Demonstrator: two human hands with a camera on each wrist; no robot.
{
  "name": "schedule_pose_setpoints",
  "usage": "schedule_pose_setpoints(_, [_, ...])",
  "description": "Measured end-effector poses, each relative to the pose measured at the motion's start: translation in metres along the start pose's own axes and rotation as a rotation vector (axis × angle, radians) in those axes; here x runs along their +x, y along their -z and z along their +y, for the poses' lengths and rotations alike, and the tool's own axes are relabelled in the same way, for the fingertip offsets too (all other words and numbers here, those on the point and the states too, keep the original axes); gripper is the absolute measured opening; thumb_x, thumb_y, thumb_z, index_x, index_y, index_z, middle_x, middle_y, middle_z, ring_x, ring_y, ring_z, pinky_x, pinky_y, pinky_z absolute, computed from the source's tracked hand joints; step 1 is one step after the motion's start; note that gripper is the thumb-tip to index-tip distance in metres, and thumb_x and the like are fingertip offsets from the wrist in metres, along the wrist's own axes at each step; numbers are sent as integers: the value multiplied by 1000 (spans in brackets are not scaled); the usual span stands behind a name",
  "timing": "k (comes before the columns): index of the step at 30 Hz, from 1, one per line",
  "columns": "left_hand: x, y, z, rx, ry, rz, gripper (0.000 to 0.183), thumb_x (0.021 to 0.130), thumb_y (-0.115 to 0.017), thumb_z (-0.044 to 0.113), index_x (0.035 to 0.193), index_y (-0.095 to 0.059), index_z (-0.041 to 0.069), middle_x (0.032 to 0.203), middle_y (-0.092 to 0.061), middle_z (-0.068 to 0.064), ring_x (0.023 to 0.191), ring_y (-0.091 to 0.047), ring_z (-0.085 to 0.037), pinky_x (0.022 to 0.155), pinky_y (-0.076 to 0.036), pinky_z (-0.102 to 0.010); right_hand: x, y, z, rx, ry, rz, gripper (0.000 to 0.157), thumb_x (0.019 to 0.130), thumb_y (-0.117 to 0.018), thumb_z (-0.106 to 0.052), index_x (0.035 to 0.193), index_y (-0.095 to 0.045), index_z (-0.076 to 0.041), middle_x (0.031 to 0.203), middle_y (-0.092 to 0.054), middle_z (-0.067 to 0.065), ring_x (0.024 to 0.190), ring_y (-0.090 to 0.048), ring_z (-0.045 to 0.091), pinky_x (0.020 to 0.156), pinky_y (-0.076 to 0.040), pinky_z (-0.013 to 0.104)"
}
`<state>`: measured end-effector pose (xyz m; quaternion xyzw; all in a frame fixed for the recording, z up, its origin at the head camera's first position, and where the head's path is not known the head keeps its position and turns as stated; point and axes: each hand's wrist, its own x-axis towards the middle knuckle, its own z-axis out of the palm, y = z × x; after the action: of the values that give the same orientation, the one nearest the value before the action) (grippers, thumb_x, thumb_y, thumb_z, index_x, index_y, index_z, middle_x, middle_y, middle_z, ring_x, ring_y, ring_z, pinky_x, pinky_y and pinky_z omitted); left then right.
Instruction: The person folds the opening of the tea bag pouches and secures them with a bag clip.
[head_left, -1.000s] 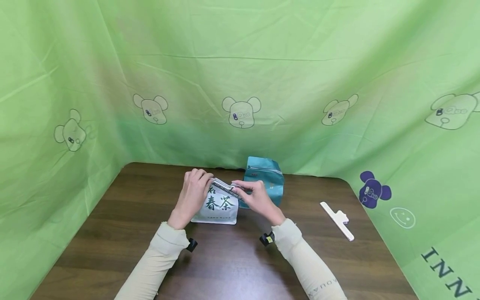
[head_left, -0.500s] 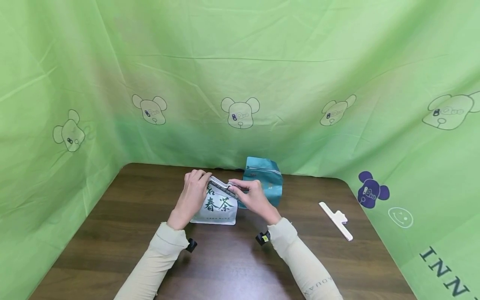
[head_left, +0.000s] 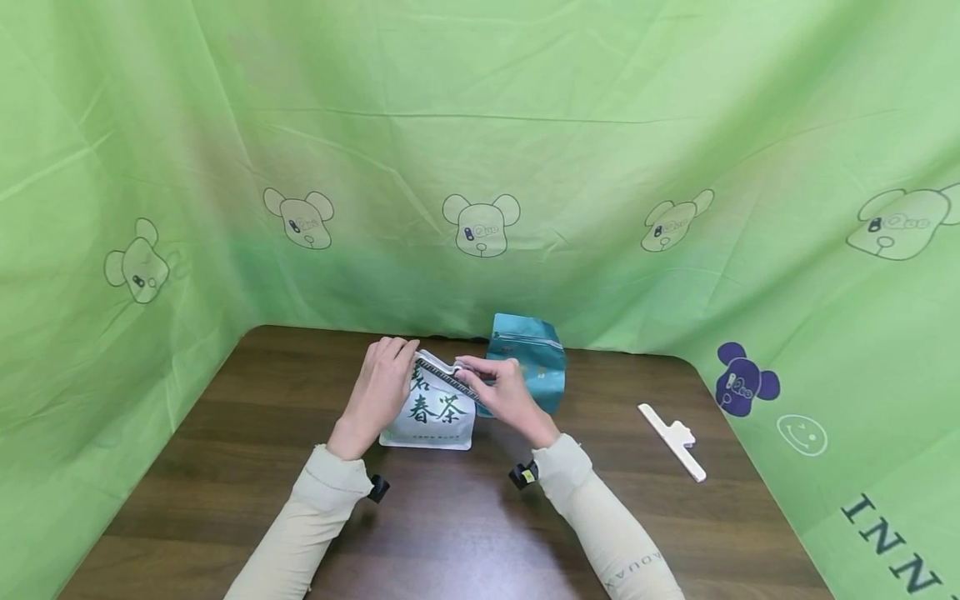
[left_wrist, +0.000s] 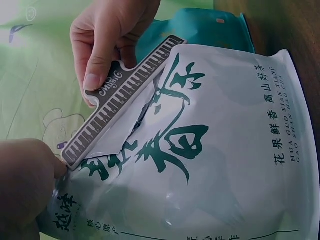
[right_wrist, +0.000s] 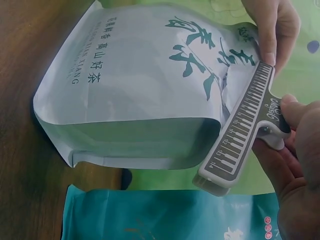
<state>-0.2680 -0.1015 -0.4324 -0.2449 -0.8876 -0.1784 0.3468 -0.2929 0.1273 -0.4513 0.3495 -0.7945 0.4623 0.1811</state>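
A white tea bag [head_left: 429, 427] with green lettering stands on the table, its top edge folded over. Across that fold lies a dark piano-key-patterned bag clip [left_wrist: 126, 92], slanting down to the right in the head view. My right hand [head_left: 504, 390] pinches the clip's handle between thumb and fingers. At the bag's upper left corner, my left hand [head_left: 378, 385] grips the fold, its thumb close to the clip's end in the right wrist view. The left fingers behind the bag are partly hidden.
Right behind the white bag stands a teal pouch [head_left: 525, 350]. A white clip [head_left: 672, 442] lies on the wooden table [head_left: 442, 533] at the right. A green printed curtain [head_left: 390, 275] closes in the back and sides.
My left hand has shifted slightly left along the bag's top, showing more of the clip's left end. The right hand and clip have edged slightly left. The bag stays in place.
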Motion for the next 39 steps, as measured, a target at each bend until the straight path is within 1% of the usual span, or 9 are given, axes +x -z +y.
schedule_pose_setpoints(4, [-1,0,-2,-20,-18,-11,28,94,-62,-5,122,-67,-8,108,-68,-18,102,-61,-35,93,-47,-47,3,-3,-2,4,20,13,24,93,-73,-7,115,-75,0,104,-77,15,84,-77,20,69,-60,26])
schedule_pose_setpoints(7, [-1,1,-3,-12,-28,-31,33,91,-62,-7,124,-65,-8,110,-68,-18,104,-61,-35,94,-47,-47,4,-5,-3,4,33,22,24,93,-73,-6,115,-75,1,103,-77,15,83,-77,21,68,-59,25])
schedule_pose_setpoints(14, [-3,9,-5,20,-42,-35,34,91,-70,0,125,-66,-6,111,-68,-16,105,-61,-33,94,-47,-46,4,-7,-2,9,45,52,25,91,-74,-3,115,-75,3,102,-77,16,82,-77,24,69,-59,24])
schedule_pose_setpoints(18, [-5,12,-9,-44,-30,-48,37,94,-71,6,128,-64,-7,114,-68,-17,107,-60,-33,99,-46,-47,3,-7,-2,15,57,58,25,90,-74,-2,114,-74,4,102,-76,18,82,-77,25,69,-60,25])
schedule_pose_setpoints(21, [-7,13,-12,-130,-15,-57,40,94,-71,5,130,-61,-9,116,-66,-19,111,-59,-34,102,-46,-47,2,-7,-2,10,63,66,25,89,-75,-1,114,-75,4,102,-77,17,81,-77,24,68,-59,24])
schedule_pose_setpoints(24, [-8,13,-14,-189,-4,-63,42,93,-71,3,132,-59,-10,118,-65,-20,112,-58,-35,101,-47,-47,2,-8,-3,1,64,74,25,89,-75,-2,113,-75,3,102,-77,16,80,-77,22,67,-58,23])
schedule_pose_setpoints(28, [-9,12,-14,-199,-1,-71,43,95,-68,2,134,-57,-11,120,-64,-22,113,-57,-36,101,-47,-46,3,-11,-4,4,78,84,24,91,-75,-4,114,-76,2,101,-77,15,79,-76,20,66,-58,23])
schedule_pose_setpoints(34, [-9,10,-12,-205,10,-64,44,96,-67,2,137,-56,-11,123,-63,-23,115,-56,-36,103,-46,-47,6,-18,-3,24,91,113,23,89,-75,-1,112,-76,3,100,-77,15,80,-76,20,66,-58,23])
schedule_pose_setpoints(39, [-10,10,-11,-212,17,-55,45,96,-66,2,137,-54,-12,125,-63,-23,116,-56,-36,104,-45,-46,8,-21,-3,47,67,129,22,88,-75,2,110,-76,5,98,-77,18,80,-77,25,65,-60,29])
